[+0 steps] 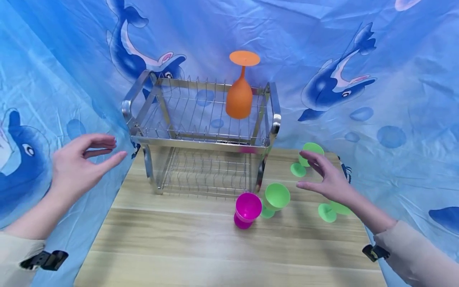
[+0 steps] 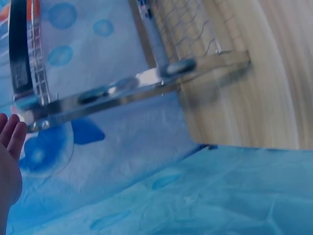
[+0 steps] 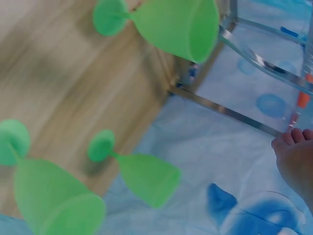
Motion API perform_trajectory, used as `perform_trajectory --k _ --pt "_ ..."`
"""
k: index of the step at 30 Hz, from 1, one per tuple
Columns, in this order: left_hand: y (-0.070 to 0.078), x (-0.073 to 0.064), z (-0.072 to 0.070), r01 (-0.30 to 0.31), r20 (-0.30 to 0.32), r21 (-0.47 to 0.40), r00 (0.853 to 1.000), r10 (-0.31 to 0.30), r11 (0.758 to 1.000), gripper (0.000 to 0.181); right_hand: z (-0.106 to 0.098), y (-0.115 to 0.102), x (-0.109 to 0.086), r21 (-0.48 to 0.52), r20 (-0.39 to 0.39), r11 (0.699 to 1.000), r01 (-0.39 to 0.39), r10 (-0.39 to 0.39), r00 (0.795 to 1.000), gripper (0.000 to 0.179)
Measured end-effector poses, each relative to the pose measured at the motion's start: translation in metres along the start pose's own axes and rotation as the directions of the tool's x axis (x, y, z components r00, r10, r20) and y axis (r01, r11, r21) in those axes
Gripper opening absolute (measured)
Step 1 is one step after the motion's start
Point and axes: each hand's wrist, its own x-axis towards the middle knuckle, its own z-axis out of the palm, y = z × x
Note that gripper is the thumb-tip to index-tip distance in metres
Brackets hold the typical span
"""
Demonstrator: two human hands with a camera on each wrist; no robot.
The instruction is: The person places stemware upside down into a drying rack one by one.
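My left hand [image 1: 80, 163] hovers left of a two-tier metal dish rack [image 1: 201, 141], fingers extended and holding nothing. On the other side my right hand [image 1: 328, 179] is in the air over the table's right part, fingers loosely bent, with nothing in it. An orange goblet [image 1: 239, 97] stands upside down on the rack's upper tier. Upright on the table are a magenta goblet [image 1: 248, 208] and, close beside it, a green goblet [image 1: 277, 197]. Another green goblet [image 1: 313, 148] is behind the right hand. A third green goblet [image 1: 327, 213] is partly covered by the right forearm.
The rack stands on the rear of a wooden table [image 1: 201, 251]. Its lower tier [image 1: 208, 171] has rows of wire dividers. A blue dolphin-printed sheet [image 1: 222, 24] hangs behind and at both sides. Each wrist carries a black strap [image 1: 375, 252].
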Motion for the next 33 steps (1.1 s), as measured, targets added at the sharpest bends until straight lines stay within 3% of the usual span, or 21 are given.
perform_trajectory --k 5,10,19,26,33 --pt "0.002 -0.016 0.015 -0.082 0.001 -0.008 0.997 0.082 0.997 0.054 0.022 0.022 -0.01 0.03 0.012 1.0 -0.005 0.005 1.0 0.098" --pt "0.001 -0.033 0.033 -0.131 0.053 -0.05 0.99 0.134 0.99 0.053 0.046 0.04 -0.023 0.036 0.006 0.998 -0.058 0.057 0.998 0.105" --pt "0.0 -0.053 0.074 -0.082 0.18 -0.208 0.976 0.121 0.975 0.048 0.09 0.068 -0.043 0.146 -0.081 0.987 -0.068 0.08 0.993 0.107" --pt "0.002 -0.065 0.101 -0.046 0.293 -0.219 0.95 0.111 0.975 0.048 0.11 0.083 -0.049 0.2 -0.09 0.972 -0.127 0.147 0.985 0.11" --pt "0.004 -0.071 0.119 -0.012 0.337 -0.235 0.937 0.094 0.972 0.045 0.124 0.09 -0.051 0.184 -0.085 0.969 -0.162 0.18 0.98 0.113"
